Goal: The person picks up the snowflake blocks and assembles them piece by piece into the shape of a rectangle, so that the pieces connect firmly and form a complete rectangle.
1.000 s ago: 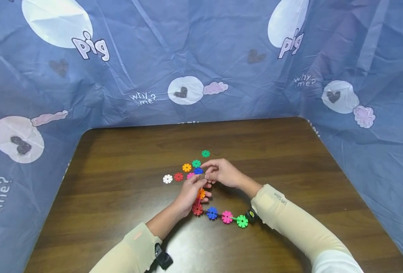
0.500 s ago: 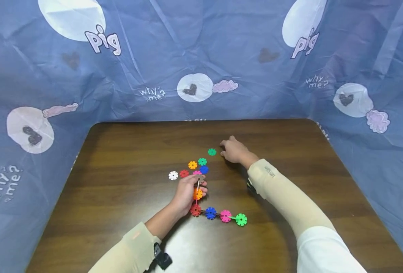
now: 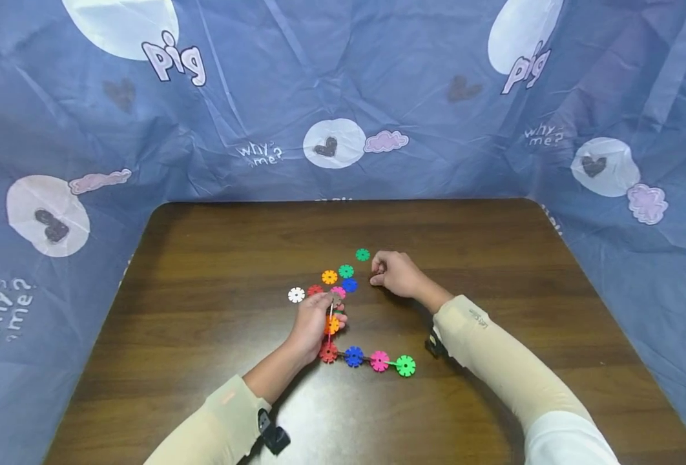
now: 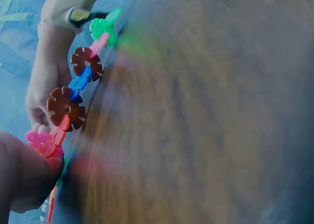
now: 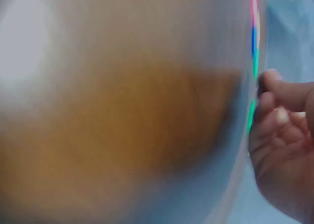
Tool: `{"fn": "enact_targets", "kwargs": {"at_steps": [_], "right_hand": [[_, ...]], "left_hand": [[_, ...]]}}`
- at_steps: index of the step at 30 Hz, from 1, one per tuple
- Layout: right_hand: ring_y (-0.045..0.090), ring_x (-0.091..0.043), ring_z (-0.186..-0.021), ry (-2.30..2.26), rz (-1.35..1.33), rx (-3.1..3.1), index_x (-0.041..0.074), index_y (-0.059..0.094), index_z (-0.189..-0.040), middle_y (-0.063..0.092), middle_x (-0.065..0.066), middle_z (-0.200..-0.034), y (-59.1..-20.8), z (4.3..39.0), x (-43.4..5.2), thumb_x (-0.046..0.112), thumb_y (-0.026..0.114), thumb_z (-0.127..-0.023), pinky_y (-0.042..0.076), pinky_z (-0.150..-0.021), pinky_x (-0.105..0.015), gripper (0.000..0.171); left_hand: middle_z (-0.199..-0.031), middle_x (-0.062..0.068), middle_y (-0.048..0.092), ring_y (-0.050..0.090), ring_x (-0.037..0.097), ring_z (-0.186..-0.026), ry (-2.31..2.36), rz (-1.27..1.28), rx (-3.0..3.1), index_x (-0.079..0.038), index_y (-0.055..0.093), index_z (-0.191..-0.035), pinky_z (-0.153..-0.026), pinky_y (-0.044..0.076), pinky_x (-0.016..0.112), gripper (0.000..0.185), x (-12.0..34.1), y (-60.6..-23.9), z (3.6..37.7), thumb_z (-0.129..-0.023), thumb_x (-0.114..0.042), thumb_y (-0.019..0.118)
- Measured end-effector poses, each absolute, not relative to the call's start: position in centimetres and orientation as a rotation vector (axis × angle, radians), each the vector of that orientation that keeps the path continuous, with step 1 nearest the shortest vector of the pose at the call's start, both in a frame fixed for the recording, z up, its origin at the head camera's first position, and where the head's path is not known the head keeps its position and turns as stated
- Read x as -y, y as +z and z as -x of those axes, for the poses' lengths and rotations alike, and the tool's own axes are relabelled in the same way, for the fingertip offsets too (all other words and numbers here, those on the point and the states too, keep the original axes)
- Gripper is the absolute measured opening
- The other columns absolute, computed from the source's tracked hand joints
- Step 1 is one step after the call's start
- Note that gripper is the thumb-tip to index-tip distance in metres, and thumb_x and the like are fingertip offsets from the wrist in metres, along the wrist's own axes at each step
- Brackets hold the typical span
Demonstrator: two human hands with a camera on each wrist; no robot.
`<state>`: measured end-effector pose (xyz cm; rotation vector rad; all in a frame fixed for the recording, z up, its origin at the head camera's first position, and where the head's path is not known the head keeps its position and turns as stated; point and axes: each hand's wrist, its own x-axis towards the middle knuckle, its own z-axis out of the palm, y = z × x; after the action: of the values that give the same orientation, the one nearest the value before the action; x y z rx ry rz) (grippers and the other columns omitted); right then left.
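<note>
In the head view, my left hand (image 3: 311, 323) pinches the upper end of a chain of slotted plastic snowflake discs, near a brownish disc (image 3: 336, 298). Below it the chain passes an orange disc (image 3: 332, 325) to a red disc (image 3: 328, 352). From there it runs right through a blue disc (image 3: 354, 356) and a pink disc (image 3: 380, 361) to a light green disc (image 3: 405, 366), with edge-on discs linking them. My right hand (image 3: 400, 274) is apart from the chain. The right wrist view shows a small dark brown disc (image 5: 261, 83), mostly hidden, pinched between thumb and finger.
Loose discs lie beyond my left hand: white (image 3: 296, 295), red (image 3: 315, 290), orange (image 3: 329, 277), blue (image 3: 349, 285), and two green, the nearer (image 3: 345, 271) and the farther (image 3: 363, 255). A pink one (image 3: 338, 292) is partly covered. Blue printed cloth (image 3: 250, 97) surrounds the wooden table (image 3: 232, 245).
My right hand left the chain, reached to the far right where a brown disc lay, and has drawn back toward me with the disc pinched. My left hand keeps hold of the chain.
</note>
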<state>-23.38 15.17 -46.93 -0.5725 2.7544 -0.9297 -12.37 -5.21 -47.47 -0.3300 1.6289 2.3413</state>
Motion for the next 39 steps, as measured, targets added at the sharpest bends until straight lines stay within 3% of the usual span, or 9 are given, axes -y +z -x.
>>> {"fn": "enact_targets", "kwargs": {"at_steps": [4,9,15,24,39], "right_hand": [[0.059,-0.007,-0.067,-1.176,0.734,-2.642,0.011,0.07,-0.087,0.064,0.006,-0.077,-46.6,20.0,-13.7,0.009,0.074,-0.083,0.051,-0.061,-0.025,0.007],[0.058,-0.004,-0.068,-1.206,0.861,-2.703,0.01,0.074,-0.094,0.064,0.007,-0.084,-46.1,17.7,-12.5,0.007,0.07,-0.086,0.052,-0.063,-0.023,0.009],[0.059,-0.003,-0.075,-1.124,0.939,-2.824,0.014,0.073,-0.089,0.067,0.007,-0.086,-46.4,17.3,-12.1,0.012,0.074,-0.083,0.051,-0.066,-0.02,0.007],[0.054,-0.004,-0.071,-1.191,0.934,-2.846,0.015,0.071,-0.085,0.058,0.009,-0.081,-46.5,16.7,-11.8,0.01,0.074,-0.083,0.048,-0.061,-0.02,0.006],[0.055,-0.003,-0.065,-1.205,1.093,-2.849,0.011,0.072,-0.077,0.063,0.007,-0.075,-46.9,16.7,-11.4,0.007,0.077,-0.078,0.048,-0.055,-0.016,0.007]], "left_hand": [[-0.089,0.016,0.054,0.06,0.012,-0.057,2.324,0.367,-1.674,0.011,0.05,-0.117,-0.053,0.054,0.022,0.031,5.2,-47.6,12.5,-0.101,-0.012,0.037],[-0.09,0.018,0.055,0.059,0.011,-0.057,2.342,0.397,-1.686,0.011,0.05,-0.118,-0.053,0.054,0.021,0.03,5.2,-47.6,12.5,-0.101,-0.011,0.037],[-0.087,0.016,0.055,0.059,0.012,-0.054,2.386,0.428,-1.698,0.008,0.051,-0.113,-0.05,0.054,0.023,0.025,4.7,-47.6,12.7,-0.101,-0.011,0.041],[-0.085,0.016,0.055,0.057,0.011,-0.052,2.423,0.459,-1.704,0.006,0.052,-0.112,-0.046,0.052,0.022,0.023,4.3,-47.6,12.7,-0.098,-0.012,0.05],[-0.085,0.014,0.056,0.058,0.012,-0.053,2.438,0.477,-1.644,0.007,0.052,-0.111,-0.045,0.052,0.022,0.021,4.2,-47.7,12.7,-0.098,-0.01,0.05]]}}
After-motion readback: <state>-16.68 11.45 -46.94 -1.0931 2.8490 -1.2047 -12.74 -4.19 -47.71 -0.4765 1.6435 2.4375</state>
